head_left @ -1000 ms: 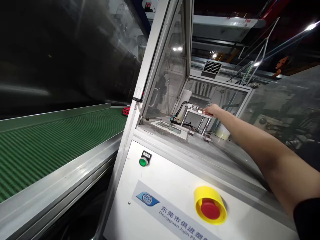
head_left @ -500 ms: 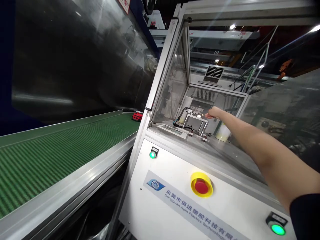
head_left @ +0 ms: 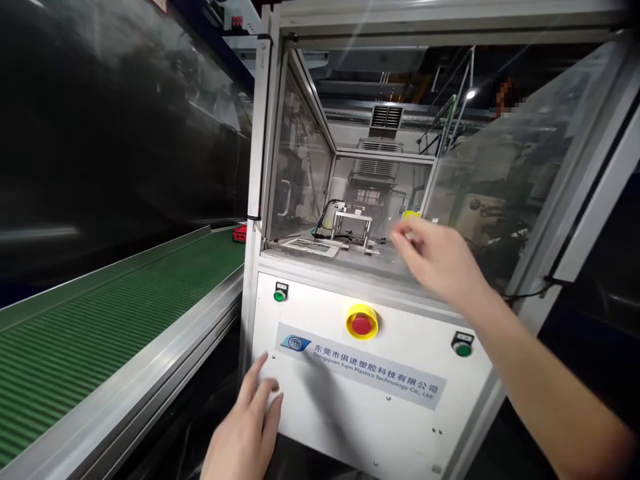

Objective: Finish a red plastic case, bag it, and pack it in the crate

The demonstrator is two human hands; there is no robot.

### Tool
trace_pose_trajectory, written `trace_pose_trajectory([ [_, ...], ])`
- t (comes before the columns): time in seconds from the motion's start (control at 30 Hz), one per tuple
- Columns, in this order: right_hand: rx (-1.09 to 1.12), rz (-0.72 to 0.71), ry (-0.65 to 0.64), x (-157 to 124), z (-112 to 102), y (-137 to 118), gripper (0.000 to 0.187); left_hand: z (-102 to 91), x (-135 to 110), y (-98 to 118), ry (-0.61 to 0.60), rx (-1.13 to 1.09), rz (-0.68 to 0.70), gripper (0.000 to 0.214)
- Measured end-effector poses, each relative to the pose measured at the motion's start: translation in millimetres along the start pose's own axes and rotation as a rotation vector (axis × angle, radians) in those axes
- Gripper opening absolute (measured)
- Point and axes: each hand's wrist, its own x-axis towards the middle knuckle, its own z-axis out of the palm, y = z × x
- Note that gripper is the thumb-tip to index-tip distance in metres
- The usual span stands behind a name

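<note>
My right hand (head_left: 440, 263) hovers in front of the machine's open bay, fingers loosely curled and apart, holding nothing. It is well short of the small metal fixture (head_left: 353, 227) with black cables on the grey work deck (head_left: 345, 261). My left hand (head_left: 246, 427) lies low against the white front panel (head_left: 360, 400), fingers stretched flat. Between my hands is the red emergency stop (head_left: 362, 323) in its yellow collar. Green buttons sit at the left (head_left: 279, 294) and right (head_left: 463, 347) of the panel.
A green ribbed conveyor belt (head_left: 90, 320) with a metal rail runs along the left, a small red object (head_left: 240, 232) at its far end. Clear guard panels (head_left: 300, 167) enclose the bay's sides. A yellow-topped item (head_left: 411, 215) stands behind my right hand.
My right hand has pulled back out of the bay, away from the metal fixture. My left hand has come into view on the front panel. The view has shifted back and squared up.
</note>
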Motion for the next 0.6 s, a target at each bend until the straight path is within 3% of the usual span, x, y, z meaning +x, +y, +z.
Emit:
trace_pose_trajectory([
  [0.07,0.099,0.097,0.174,-93.6,-2.2,4.7,0.016,-9.6,25.6,7.4,0.072,0.118,0.109,0.031],
  [0.13,0.168,0.139,0.338,-172.2,14.4,18.9,0.008,-16.0,48.9,12.9,0.131,0.241,0.187,0.026],
  [0.23,0.075,0.225,0.312,-241.2,56.0,46.4,0.009,-16.4,75.9,18.2,0.163,0.373,0.26,0.024],
  [0.3,-0.041,0.292,0.249,-258.6,80.3,62.1,0.013,-13.4,87.3,21.0,0.174,0.434,0.275,0.026],
  [0.4,-0.106,0.243,0.243,-263.9,103.0,79.7,0.014,-10.5,96.8,23.4,0.181,0.48,0.258,0.029],
  [0.6,-0.032,0.16,0.418,-266.0,115.0,91.6,0.013,-5.6,103.7,18.2,0.209,0.477,0.254,0.028],
])
